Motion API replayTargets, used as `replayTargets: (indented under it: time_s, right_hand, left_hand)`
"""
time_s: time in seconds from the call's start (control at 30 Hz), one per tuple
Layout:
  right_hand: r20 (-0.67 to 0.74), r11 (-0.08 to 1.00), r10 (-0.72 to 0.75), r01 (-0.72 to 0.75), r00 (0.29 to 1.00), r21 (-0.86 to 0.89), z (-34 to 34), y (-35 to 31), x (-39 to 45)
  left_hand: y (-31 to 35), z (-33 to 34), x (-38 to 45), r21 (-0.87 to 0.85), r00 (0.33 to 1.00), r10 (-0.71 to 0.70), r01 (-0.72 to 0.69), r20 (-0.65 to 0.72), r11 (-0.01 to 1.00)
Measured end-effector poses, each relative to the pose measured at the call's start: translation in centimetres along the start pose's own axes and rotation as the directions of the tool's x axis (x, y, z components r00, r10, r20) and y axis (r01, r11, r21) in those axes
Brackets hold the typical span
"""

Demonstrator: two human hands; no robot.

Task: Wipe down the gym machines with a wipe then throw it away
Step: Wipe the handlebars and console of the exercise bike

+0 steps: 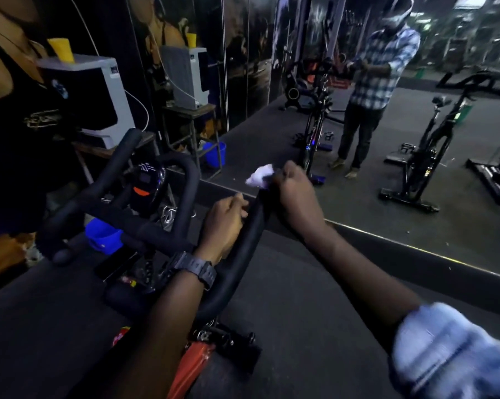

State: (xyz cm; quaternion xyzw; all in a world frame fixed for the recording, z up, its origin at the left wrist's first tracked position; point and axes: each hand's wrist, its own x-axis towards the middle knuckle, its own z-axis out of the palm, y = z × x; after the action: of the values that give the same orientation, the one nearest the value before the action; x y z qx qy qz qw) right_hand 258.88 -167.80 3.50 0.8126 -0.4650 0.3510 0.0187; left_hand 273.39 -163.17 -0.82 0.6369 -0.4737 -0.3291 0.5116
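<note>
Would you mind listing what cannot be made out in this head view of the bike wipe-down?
- Handlebar tip: hidden under the right hand and the wipe.
- Wipe: mostly bunched inside the right hand's fingers; how dirty it is cannot be told.
- Left hand fingertips: curled behind the bar, out of sight.
- Console display: too dark to read.
- Right sleeve: motion-blurred, cut by the lower edge.
- Bike frame below: hidden by the forearms.

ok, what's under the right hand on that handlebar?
The right hand is curled round the tip of the black padded handlebar, clutching a crumpled white wipe that sticks out left. The bar's tip and the rest of the wipe are covered.
</note>
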Motion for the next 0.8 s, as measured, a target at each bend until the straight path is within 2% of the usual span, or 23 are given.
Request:
replayTargets:
  time_s: [0.03, 0.1, 0.17, 0.2, 0.27, 0.3, 0.37, 0.4, 0.43, 0.47, 0.5, 0.57, 0.63, 0.7, 0.73, 0.8]
  right_hand:
    - [0.095, 0.997, -0.05, 0.043, 0.994, 0.068, 0.2, -1.4, -2.0]
    - [0.194, 0.958, -0.286, 0.277, 0.938, 0.072, 2.0, -2.4, -6.7]
    - [0.21, 0.916, -0.374, 0.395, 0.903, -0.069, 1.9, -1.2, -6.8]
    - [0.153, 0.919, -0.38, 0.391, 0.912, -0.05, 2.2, -0.3, -5.0]
    - [0.079, 0.972, -0.233, 0.235, 0.969, -0.015, 1.3, 1.5, -0.2]
    - [0.026, 0.989, -0.139, 0.14, 0.99, -0.052, 0.1, 1.5, 1.9]
    - [0.082, 0.994, -0.085, 0.091, 0.993, -0.068, 0.6, 0.3, 1.3]
    - [0.162, 0.996, -0.085, 0.086, 0.983, -0.002, 1.1, -1.5, -0.7]
    - [0.215, 0.983, -0.18, 0.17, 0.96, 0.064, 1.9, -3.1, -3.3]
    - [0.269, 0.942, -0.332, 0.33, 0.904, 0.052, 2.1, -4.3, -5.2]
    - [0.314, 0.923, -0.376, 0.383, 0.872, 0.042, 2.0, -4.2, -5.4]
    - [0.206, 0.926, -0.358, 0.375, 0.911, -0.05, 1.2, -1.5, -1.5]
    - [0.125, 0.96, -0.186, 0.207, 0.975, -0.186, -0.9, 0.6, 3.1]
    - [0.056, 0.949, -0.258, 0.264, 0.965, -0.173, -0.3, 1.0, 2.6]
    - [0.098, 0.961, -0.245, 0.255, 0.964, -0.109, 0.7, -0.1, 0.2]
    - [0.238, 0.978, -0.184, 0.153, 0.954, 0.144, 1.8, -3.4, -6.1]
  left_hand:
    - [-0.3, 0.1, 0.4, -0.007, 1.0, 0.007, -0.008, -0.01, 1.0]
    - [-0.2, 0.1, 0.4, -0.044, 0.999, 0.005, -0.007, -0.037, 0.999]
    - [-0.1, 0.2, 0.4, -0.066, 0.999, 0.013, -0.016, -0.046, 0.998]
    - [-0.1, 0.3, 0.3, -0.04, 0.999, 0.025, -0.026, -0.044, 0.999]
    - [-0.5, 0.5, 0.5, -0.022, 0.997, 0.053, -0.054, -0.053, 0.998]
    - [-0.5, 0.7, 0.4, -0.042, 0.996, 0.059, -0.062, -0.065, 0.997]
    - [-0.7, 0.8, 0.4, -0.05, 0.995, 0.066, -0.07, -0.079, 0.996]
    - [-0.5, 0.7, 0.2, -0.03, 0.992, 0.085, -0.088, -0.096, 0.996]
    - [-0.6, 0.6, 0.2, -0.026, 0.986, 0.108, -0.113, -0.128, 0.993]
    - [-0.5, 0.5, 0.0, -0.034, 0.978, 0.125, -0.132, -0.167, 0.991]
    - [-0.4, 0.5, -0.2, -0.039, 0.972, 0.137, -0.147, -0.19, 0.988]
    - [-0.4, 0.5, -0.4, -0.071, 0.976, 0.135, -0.149, -0.173, 0.986]
    - [-0.8, 0.7, -0.5, -0.136, 0.983, 0.1, -0.121, -0.153, 0.983]
    - [-0.8, 0.8, -0.4, -0.161, 0.984, 0.092, -0.117, -0.151, 0.98]
    - [-0.7, 0.7, -0.4, -0.152, 0.985, 0.095, -0.117, -0.147, 0.981]
    - [-0.5, 0.5, -0.3, -0.155, 0.986, 0.094, -0.115, -0.138, 0.981]
